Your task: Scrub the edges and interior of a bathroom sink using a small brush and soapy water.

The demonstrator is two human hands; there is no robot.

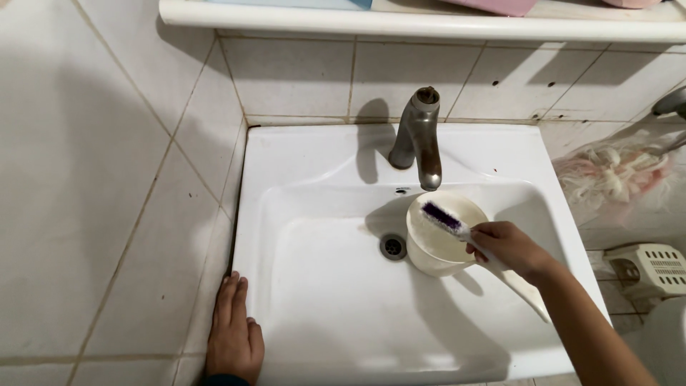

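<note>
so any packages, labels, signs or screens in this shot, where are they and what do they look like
No labels, signs or screens show.
Plastic bag: right of the sink, against the wall; clear, crumpled, pink and white stuff inside.
Plastic basket: below the bag, white, perforated, boxy.

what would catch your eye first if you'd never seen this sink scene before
The right hand stands out first, holding a brush with purple bristles over a cream cup in the white sink, just right of the drain. A worn metal tap hangs above the cup. The left hand rests flat at the sink's left front edge, against the tiled wall.
</note>
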